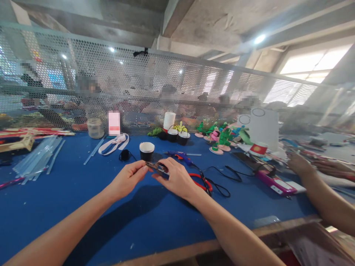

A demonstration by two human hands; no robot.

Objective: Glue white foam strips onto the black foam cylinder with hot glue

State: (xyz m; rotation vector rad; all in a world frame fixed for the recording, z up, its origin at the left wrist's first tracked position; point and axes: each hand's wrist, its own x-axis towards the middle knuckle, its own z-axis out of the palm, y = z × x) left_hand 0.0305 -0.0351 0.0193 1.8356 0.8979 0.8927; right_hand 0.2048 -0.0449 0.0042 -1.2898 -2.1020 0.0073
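Both hands meet over the blue table (83,207). The left hand (126,180) and right hand (177,179) pinch a small dark piece (157,168) between their fingertips, so it stays steady near the black cup (146,150).

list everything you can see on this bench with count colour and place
small dark piece: 1, black, pinched between both hands at table centre
paper cup: 1, black with white rim, just behind the hands
glue gun: 1, blue, right of the cup
scissors: 1, red handles, beside the right wrist
black cord: 1, black, looping right of the scissors
glue sticks: a pile, clear, far left
jar: 1, pale, back left by the mesh
white ribbon: 1, white, behind the cup
small pots: 2, black with white rims, back centre
craft figures: several, green and pink, back right
table: 1, blue
co-worker's arm: 1, far right
left hand: 1, on the piece
right hand: 1, on the piece
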